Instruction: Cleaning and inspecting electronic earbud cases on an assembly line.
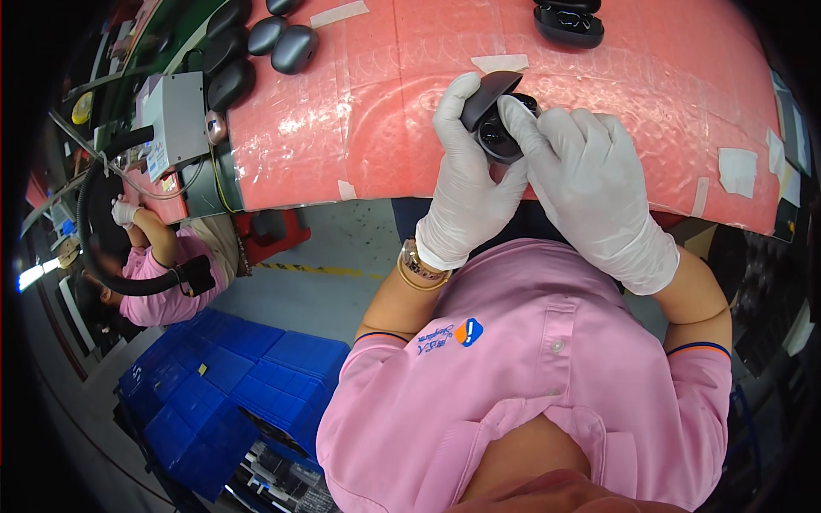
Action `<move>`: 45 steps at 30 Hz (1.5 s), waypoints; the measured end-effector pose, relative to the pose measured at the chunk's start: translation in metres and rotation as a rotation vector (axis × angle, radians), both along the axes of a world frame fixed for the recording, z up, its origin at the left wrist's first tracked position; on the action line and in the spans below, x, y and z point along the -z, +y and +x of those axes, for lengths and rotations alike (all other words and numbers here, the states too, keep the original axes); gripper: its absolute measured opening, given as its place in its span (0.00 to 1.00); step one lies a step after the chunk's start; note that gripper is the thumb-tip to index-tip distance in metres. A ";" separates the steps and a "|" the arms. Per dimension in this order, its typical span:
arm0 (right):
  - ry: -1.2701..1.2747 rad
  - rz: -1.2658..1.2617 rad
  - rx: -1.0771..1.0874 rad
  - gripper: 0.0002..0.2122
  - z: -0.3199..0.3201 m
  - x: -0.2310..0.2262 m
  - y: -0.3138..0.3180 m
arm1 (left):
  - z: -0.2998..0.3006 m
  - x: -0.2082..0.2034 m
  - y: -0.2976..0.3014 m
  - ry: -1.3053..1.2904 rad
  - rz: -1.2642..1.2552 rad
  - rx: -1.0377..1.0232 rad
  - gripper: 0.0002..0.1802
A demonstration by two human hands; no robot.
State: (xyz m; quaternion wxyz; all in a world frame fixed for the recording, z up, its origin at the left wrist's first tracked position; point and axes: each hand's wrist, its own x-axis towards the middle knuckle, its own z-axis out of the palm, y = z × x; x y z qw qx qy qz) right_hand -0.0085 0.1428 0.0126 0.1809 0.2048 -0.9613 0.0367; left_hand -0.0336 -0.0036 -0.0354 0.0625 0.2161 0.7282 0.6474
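A dark earbud charging case with its lid raised rests in my gloved left hand, whose fingers wrap round its left side. My gloved right hand reaches over the case from the right. Its thumb and fingertips are at the open inside, where glossy black shapes show. Whether the right fingers pinch an earbud there is hidden by the glove. Beyond my hands, near the far edge, another open dark case lies on the pink table covering.
Several closed dark cases lie at the far left, beside a grey metal box with cables. Tape pieces stick to the covering. Left and below stand blue bins and a red stool; a co-worker sits there.
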 end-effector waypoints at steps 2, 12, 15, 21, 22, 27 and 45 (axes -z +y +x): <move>-0.011 -0.013 0.033 0.23 -0.001 -0.003 -0.003 | -0.001 0.000 0.000 0.039 0.001 0.010 0.45; -0.040 -0.216 0.038 0.20 -0.008 -0.009 0.023 | -0.005 -0.006 -0.008 -0.031 0.001 0.090 0.46; -0.032 -0.342 0.053 0.20 -0.004 -0.004 0.035 | -0.007 -0.010 -0.010 -0.175 0.094 0.103 0.45; -0.085 -0.533 0.086 0.17 0.001 0.007 0.041 | -0.010 -0.013 -0.014 -0.348 0.241 0.166 0.44; -0.087 -0.548 0.087 0.17 0.001 0.008 0.041 | -0.011 -0.013 -0.014 -0.361 0.276 0.176 0.44; -0.097 -0.545 0.090 0.19 0.002 0.007 0.042 | -0.011 -0.014 -0.016 -0.369 0.298 0.198 0.44; -0.127 -0.329 -0.062 0.33 -0.098 -0.007 0.080 | -0.018 -0.018 -0.014 -0.491 0.333 0.168 0.47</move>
